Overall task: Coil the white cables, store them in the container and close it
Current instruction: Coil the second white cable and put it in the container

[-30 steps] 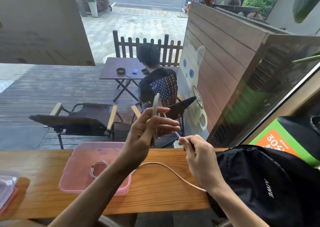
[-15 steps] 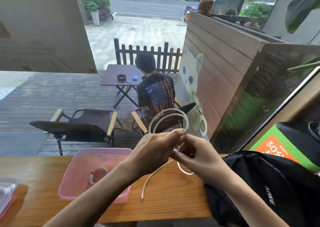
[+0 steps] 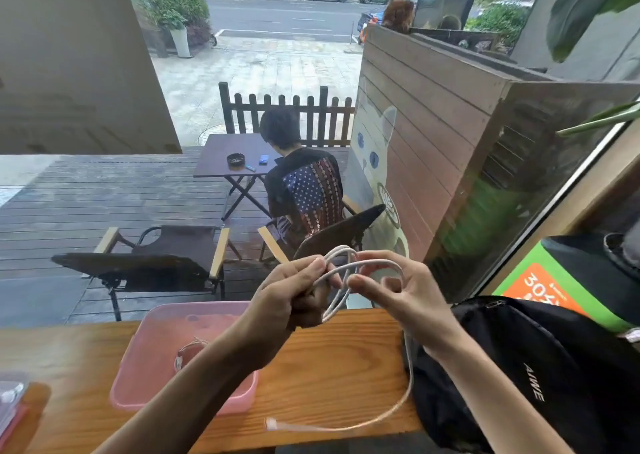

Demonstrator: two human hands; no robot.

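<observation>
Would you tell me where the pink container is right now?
The pink container sits lower left on the wooden counter, under the left hand's forearm, with a coiled cable inside.

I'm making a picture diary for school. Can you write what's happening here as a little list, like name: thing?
place: wooden counter by a window
left hand: grip closed on loops of the white cable
right hand: pinching the same loops
loose end: hangs down from the right hand, plug tip over the counter edge
pink container: open on the counter, left of the hands
inside it: another coiled cable
lid: can't tell where it is
black backpack: on the right
step left: finish coiling, put it in, close it
</observation>
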